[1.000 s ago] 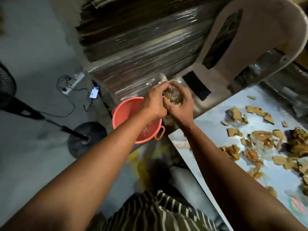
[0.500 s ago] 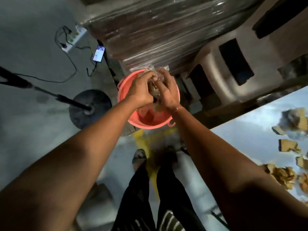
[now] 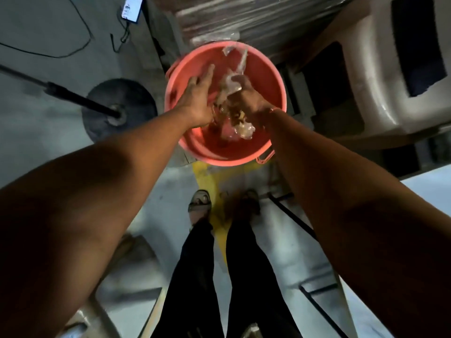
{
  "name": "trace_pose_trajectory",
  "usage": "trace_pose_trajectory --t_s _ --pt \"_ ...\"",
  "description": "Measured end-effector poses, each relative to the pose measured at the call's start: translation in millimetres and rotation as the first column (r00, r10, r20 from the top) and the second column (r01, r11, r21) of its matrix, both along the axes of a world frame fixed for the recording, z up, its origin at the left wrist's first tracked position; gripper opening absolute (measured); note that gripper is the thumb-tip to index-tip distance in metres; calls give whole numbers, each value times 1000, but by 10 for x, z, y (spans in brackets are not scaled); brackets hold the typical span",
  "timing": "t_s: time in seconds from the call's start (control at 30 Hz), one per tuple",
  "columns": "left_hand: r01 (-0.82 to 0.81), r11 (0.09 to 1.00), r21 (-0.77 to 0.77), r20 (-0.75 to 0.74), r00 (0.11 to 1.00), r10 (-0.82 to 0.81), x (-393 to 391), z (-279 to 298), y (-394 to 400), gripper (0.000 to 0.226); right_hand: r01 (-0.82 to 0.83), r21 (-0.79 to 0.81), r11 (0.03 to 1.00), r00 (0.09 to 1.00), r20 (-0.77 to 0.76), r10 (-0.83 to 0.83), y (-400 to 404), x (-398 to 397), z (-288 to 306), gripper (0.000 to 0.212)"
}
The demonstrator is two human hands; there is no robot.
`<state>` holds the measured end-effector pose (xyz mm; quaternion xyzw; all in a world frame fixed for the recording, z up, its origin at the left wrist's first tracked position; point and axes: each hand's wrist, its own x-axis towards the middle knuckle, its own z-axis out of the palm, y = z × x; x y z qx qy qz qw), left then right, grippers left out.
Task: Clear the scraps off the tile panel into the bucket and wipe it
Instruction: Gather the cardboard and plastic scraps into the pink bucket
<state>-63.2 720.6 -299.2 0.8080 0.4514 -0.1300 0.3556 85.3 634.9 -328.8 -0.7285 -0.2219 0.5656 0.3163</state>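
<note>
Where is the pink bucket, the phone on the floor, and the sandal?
bucket [image 3: 264,69]: head view, bare inner wall at upper right.
phone [image 3: 131,7]: head view, middle of its lit screen.
sandal [image 3: 200,202]: head view, straps over the foot.

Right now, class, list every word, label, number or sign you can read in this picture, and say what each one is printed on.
None can be read.
Lit phone screen on the grey floor: shows content, too small and blurred to read.
Round pink plastic bucket: no visible lettering.
Clear crumpled plastic scraps at the hands: no print visible.
Yellow painted floor marking: a plain stripe, no characters.
</note>
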Motion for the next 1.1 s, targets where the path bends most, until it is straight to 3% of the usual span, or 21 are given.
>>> trace_pose_trajectory --t_s 0.07,0.17,0.33,0.43,0.57,0.63,0.87,1.1 --pt "-33 999 0 -5 999 33 -39 -55 2 124 -56 -30 998 998 -13 55 -40 -30 4 69" --pt "-42 999 -17 -16 999 42 -118 -106 -37 120 -9 -52 999 1000 7 10 -76 -95 18 66" --pt "-12 1000 -15 -36 999 12 -163 94 -109 121 -51 -64 997 989 139 60 -222 -136 290 75" --pt "38 999 5 -36 999 -38 -115 356 -166 126 -53 -104 993 962 263 79 -317 -167 400 63" --pt "175 981 84 -16 984 -175 8 854 -327 136 -214 -184 959 854 442 275 -502 -151 817 84" --pt "266 947 182 -25 964 -266 76 1143 -447 136 -235 -173 956 776 559 292 -645 -175 1165 90" --pt "452 769 453 -3 863 -506 359 2079 -932 132 -82 -64 995 559 824 99 -1273 -205 2205 95" --pt "590 600 540 18 705 -709 760 2763 -1858 127 154 26 988 405 910 -87 -2407 -197 2934 91"
